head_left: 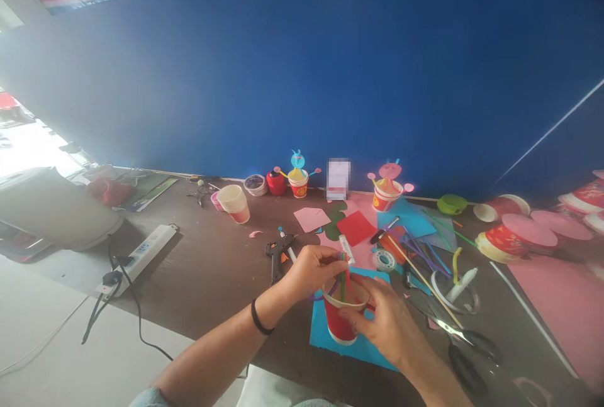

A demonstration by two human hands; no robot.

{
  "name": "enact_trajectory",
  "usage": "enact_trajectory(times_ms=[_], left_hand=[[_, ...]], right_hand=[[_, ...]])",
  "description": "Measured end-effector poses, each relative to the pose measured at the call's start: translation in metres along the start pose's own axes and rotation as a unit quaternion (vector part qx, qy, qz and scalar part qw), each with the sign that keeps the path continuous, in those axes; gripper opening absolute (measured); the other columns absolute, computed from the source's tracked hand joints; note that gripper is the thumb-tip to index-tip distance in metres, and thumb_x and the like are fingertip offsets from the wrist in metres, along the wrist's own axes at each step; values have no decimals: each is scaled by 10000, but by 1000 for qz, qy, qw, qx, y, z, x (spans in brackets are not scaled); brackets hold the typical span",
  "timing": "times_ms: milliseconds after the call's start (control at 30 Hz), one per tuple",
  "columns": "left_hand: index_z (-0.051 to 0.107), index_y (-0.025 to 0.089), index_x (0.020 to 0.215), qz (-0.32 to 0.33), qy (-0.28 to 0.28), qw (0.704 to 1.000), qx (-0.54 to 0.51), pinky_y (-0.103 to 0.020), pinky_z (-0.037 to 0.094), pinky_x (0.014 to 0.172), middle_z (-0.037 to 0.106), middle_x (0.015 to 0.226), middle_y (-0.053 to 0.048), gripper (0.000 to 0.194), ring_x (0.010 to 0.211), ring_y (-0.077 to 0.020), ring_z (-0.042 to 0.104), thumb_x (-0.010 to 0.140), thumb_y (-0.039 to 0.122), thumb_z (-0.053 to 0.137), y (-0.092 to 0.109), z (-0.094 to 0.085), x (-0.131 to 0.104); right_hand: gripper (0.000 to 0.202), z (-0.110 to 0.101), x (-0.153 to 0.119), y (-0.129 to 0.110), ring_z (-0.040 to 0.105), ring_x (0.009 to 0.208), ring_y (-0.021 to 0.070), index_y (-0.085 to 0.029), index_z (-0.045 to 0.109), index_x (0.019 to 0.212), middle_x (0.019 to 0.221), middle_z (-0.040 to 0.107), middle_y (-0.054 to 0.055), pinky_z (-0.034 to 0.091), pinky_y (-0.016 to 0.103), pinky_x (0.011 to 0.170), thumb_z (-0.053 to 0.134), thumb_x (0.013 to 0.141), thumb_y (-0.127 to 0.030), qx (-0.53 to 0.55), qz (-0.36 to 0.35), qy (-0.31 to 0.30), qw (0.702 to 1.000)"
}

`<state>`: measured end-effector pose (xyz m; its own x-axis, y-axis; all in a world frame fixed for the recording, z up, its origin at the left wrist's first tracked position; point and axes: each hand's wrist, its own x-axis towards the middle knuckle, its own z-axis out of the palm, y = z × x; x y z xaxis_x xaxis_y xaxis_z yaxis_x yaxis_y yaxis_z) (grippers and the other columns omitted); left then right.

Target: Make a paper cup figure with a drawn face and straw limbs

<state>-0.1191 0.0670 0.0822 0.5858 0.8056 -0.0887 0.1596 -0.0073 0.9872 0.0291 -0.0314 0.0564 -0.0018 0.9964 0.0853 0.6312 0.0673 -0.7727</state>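
A red paper cup (337,324) with a white rim stands upright over a sheet of blue paper (321,328). My right hand (387,314) is closed round the cup's right side, thumb in front and fingers at the rim. Above the opening, my left hand (309,273) pinches the upper ends of green and red pipe cleaners (343,287), whose lower parts reach into the cup. A bit of purple shows at the rim's left, and its far end is hidden behind my left hand. Just behind my hands lies a white glue tube (346,248).
A black glue gun (277,255) lies to the left, beyond it stacked paper cups (233,202) and a power strip (141,259). Scissors (465,338), a tape roll (384,260) and a wooden stick (422,275) lie right. Two cup figures (299,183) stand along the blue wall.
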Motion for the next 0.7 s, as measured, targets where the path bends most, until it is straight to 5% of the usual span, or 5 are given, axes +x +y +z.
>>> enact_trajectory(times_ms=[200,333,433,567,700], left_hand=[[502,160,1288,94,-7,993,-74,-364,389,913,606,1165,-162,776,1110,-286,529,638,500,755,-14,-22,2],[393,192,1362,63,42,974,-211,-394,422,872,563,1195,-180,920,1100,-304,528,614,625,709,-39,-15,-12],[430,207,1332,13,-14,965,-260,-364,440,843,581,1158,-146,1004,1027,-281,567,479,583,805,-47,9,-30],[564,151,1185,-16,-91,963,-255,-289,461,747,640,957,-93,721,864,-212,594,568,413,829,-39,32,-41],[623,114,1070,-38,-62,964,-256,-254,455,662,638,875,-85,575,773,-181,576,598,384,811,-37,32,-35]], right_hand=[[449,-6,-1,7,656,995,271,-198,582,1151,1110,672,109,564,350,782,633,767,-427,74,62,39,995],[463,-16,0,7,645,1021,298,-185,573,1143,1117,676,135,563,337,767,642,765,-444,122,84,82,986],[496,-18,2,3,652,1007,290,-184,538,1180,1127,670,144,564,328,764,628,778,-459,177,59,83,979],[638,-20,-1,-9,579,1113,314,-203,446,1282,1220,602,146,533,403,847,653,747,-482,87,9,91,992],[540,-35,-23,-15,490,1205,336,-280,450,1308,1309,526,99,498,468,905,586,809,-436,37,-22,169,985]])
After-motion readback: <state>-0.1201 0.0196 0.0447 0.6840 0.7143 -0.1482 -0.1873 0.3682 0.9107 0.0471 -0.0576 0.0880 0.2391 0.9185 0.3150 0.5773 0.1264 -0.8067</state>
